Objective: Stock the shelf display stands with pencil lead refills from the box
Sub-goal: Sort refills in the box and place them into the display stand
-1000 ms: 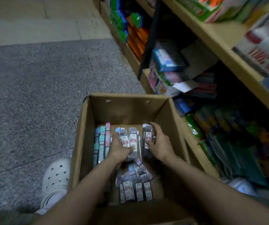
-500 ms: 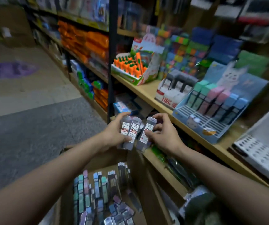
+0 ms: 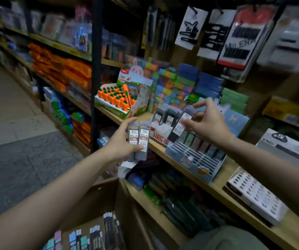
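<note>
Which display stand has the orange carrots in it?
The green-and-white stand with the bunny on top, farthest left on the shelf. The white stand holds grey refills; the blue stand holds pastel ones.

Probably a stationery shop: stocked shelves (image 3: 163, 150), hanging carded goods (image 3: 235, 38).

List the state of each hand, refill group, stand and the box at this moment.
Left hand: gripping two grey refills, upright.
Right hand: holding one refill, tilted, above the stands.
White stand: partly filled.
Blue stand: front slots empty.
Box: open, refills inside.
</note>
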